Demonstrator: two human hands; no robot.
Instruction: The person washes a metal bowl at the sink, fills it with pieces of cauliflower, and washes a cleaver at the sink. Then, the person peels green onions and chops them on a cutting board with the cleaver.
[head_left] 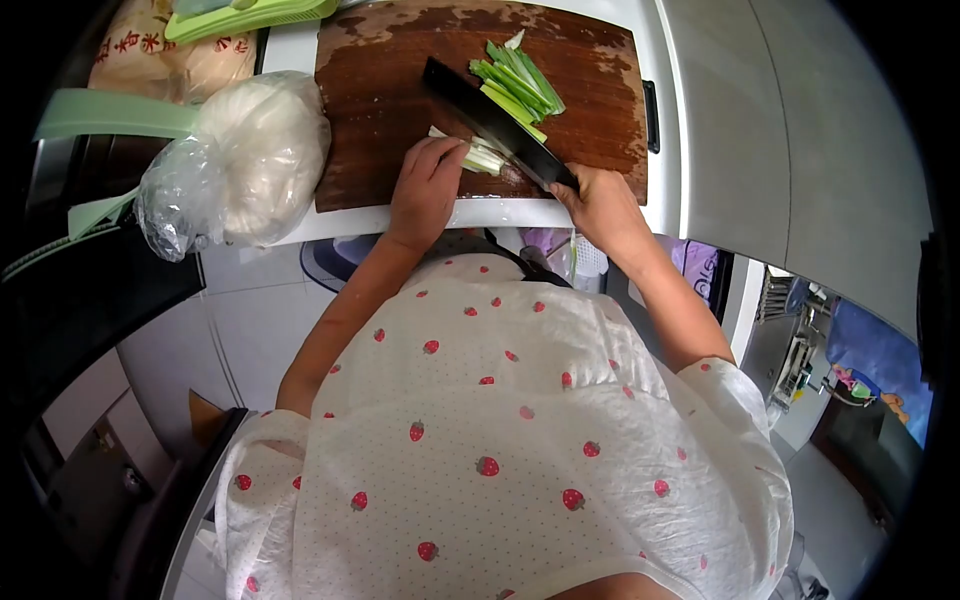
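Note:
My right hand (602, 208) is wrapped round the handle of a dark-bladed kitchen knife (490, 120), whose blade slants up and left across the wooden cutting board (375, 110). With fingers curled, my left hand (428, 185) presses on pale scallion stalks (484, 158) near the board's front edge, left of the blade. Beyond the knife lies a bunch of green scallion pieces (525, 82). The blade's lower edge is close to the pale stalks; whether it touches them I cannot tell.
Left of the board sits a clear plastic bag (265, 150) with white contents. A pale green handle (120, 113) sticks out beside it. Behind stand a printed rice bag (170, 60) and a green plastic basket (250, 18). Grey cabinet doors (740, 120) border the right side.

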